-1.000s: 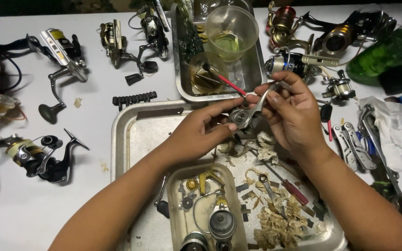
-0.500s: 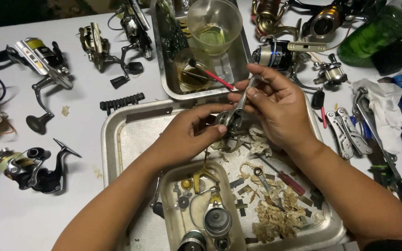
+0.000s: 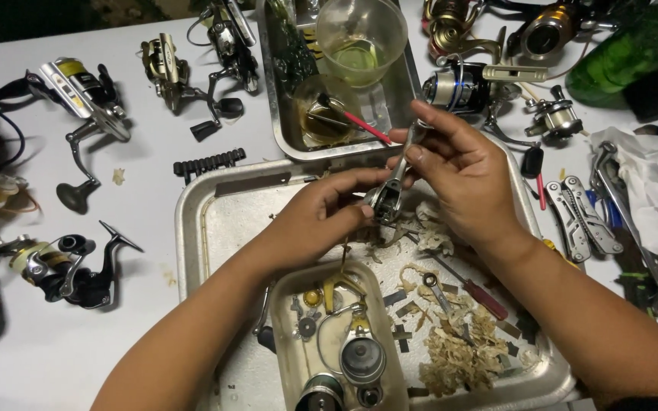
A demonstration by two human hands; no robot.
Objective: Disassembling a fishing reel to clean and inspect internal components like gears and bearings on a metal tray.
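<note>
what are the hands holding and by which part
Both hold one small metal reel part: left hand pinches its lower body, right hand its upper stem.

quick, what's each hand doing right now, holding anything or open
Left hand: closed on the small grey metal reel body.
Right hand: fingers pinched on the thin metal stem rising from that reel body.
</note>
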